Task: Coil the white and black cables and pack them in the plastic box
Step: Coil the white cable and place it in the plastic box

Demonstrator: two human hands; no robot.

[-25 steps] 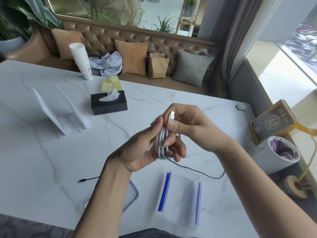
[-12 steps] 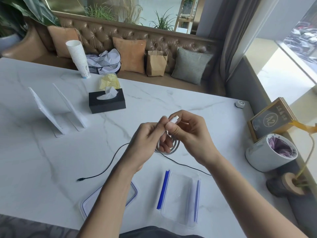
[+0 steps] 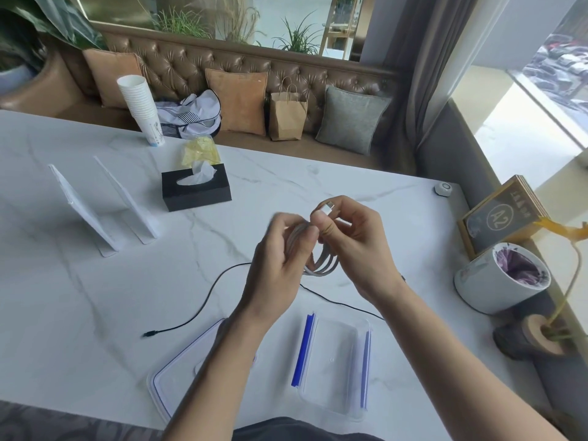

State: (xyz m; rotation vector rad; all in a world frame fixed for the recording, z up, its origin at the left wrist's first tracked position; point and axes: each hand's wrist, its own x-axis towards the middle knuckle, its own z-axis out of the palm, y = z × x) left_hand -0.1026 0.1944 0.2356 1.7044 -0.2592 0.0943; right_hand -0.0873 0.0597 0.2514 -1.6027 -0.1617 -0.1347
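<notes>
Above table [image 3: 95, 307] — hands [image 3: 321, 246] | white cable [image 3: 323, 265] coiled, plug up-right

This looks like a café or restaurant seating area. A long brown tufted leather bench [image 3: 222, 68] runs behind the white marble-patterned desk [image 3: 79, 297], scattered with orange and grey cushions. A wooden number sign marked "A2" [image 3: 501, 214] sits at the desk's edge (the sort used for orders), alongside a tall stack of white paper cups [image 3: 140, 106], a black tissue box [image 3: 195, 190] and two white standing menu cards [image 3: 105, 202].
</notes>
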